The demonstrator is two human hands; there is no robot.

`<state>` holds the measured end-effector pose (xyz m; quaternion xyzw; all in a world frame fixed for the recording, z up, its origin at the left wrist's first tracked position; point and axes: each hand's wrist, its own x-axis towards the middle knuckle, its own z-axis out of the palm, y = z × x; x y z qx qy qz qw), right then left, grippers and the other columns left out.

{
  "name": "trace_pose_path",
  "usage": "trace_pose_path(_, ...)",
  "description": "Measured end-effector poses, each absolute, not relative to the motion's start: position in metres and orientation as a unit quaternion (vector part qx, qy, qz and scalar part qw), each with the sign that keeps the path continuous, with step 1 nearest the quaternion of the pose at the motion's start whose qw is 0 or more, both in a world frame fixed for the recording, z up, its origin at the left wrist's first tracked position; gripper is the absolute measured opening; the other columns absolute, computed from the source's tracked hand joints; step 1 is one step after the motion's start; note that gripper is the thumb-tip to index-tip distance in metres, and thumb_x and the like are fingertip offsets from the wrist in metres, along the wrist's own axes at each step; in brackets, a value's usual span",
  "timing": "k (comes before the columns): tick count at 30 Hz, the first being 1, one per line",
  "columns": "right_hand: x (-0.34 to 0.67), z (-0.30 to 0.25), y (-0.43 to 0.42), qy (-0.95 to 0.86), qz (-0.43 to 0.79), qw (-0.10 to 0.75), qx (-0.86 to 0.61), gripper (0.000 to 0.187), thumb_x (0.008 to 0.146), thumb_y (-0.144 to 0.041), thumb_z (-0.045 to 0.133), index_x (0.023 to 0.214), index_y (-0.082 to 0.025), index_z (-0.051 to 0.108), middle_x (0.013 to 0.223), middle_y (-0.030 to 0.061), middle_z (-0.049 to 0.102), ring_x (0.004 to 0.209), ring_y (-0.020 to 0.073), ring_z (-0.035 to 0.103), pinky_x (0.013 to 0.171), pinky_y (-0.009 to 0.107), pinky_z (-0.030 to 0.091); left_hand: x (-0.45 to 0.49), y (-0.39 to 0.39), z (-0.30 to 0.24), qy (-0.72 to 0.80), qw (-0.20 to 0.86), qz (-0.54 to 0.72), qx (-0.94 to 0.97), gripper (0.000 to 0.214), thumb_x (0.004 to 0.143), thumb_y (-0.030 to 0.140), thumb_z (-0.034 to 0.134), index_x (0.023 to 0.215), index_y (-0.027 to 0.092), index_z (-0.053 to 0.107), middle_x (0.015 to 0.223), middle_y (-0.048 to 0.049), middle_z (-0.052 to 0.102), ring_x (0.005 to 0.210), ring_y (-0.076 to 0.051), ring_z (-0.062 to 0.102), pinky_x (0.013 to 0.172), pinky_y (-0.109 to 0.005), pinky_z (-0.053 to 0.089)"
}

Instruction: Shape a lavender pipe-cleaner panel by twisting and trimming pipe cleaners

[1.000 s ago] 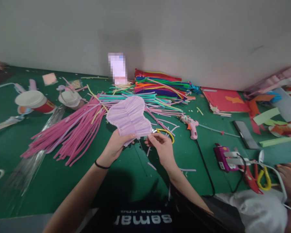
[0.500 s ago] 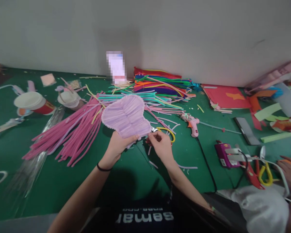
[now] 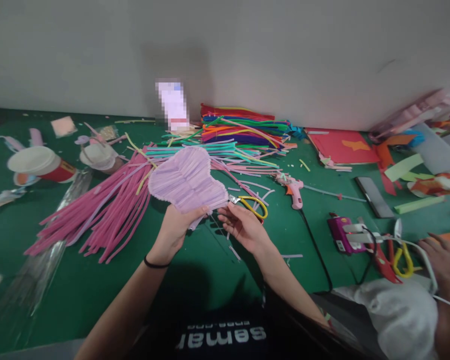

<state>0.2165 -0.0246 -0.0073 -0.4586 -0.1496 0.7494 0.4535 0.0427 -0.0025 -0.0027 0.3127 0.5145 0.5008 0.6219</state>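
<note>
On a green table [image 3: 303,275], pink stems [image 3: 105,220] fanned out; a lilac lobed piece [image 3: 187,177], held above stems, might have snagged them if lowered. The left hand [image 3: 177,227] pinched its lower edge; squeezing could have bent it. The right hand [image 3: 245,225] curled beside its corner, any grip unclear; yellow-handled scissors [image 3: 249,198] behind could have scraped knuckles.

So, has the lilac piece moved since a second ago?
Yes, slightly left: the lilac piece now overlaps more of the pink stem bundle in view.
</note>
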Motion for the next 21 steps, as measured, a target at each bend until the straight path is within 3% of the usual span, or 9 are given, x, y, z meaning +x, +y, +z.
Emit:
trace_pose_path(12, 0.211, -0.005, -0.022, -0.205, 0.691, 0.497, -0.483, 0.020, 0.067, -0.032, 0.081, 0.076, -0.016, 0.074, 0.073, 0.0037, 0.073, 0.066, 0.0117, 0.069, 0.058, 0.018, 0.056, 0.048, -0.008, 0.015, 0.531, 0.596, 0.495, 0.343, 0.053, 0.053, 0.026, 0.086, 0.102, 0.014, 0.070, 0.101, -0.0085, 0.074, 0.091, -0.027, 0.068, 0.079, -0.037, 0.056)
trace_pose_path(21, 0.212, -0.005, -0.022, -0.218, 0.705, 0.479, -0.475, 0.022, 0.067, -0.033, 0.081, 0.078, -0.015, 0.074, 0.075, 0.0055, 0.075, 0.067, 0.0135, 0.071, 0.065, 0.022, 0.060, 0.048, -0.008, 0.016, 0.525, 0.593, 0.507, 0.340, 0.055, 0.055, 0.025, 0.085, 0.107, 0.016, 0.069, 0.110, -0.0080, 0.072, 0.103, -0.028, 0.066, 0.088, -0.038, 0.053)
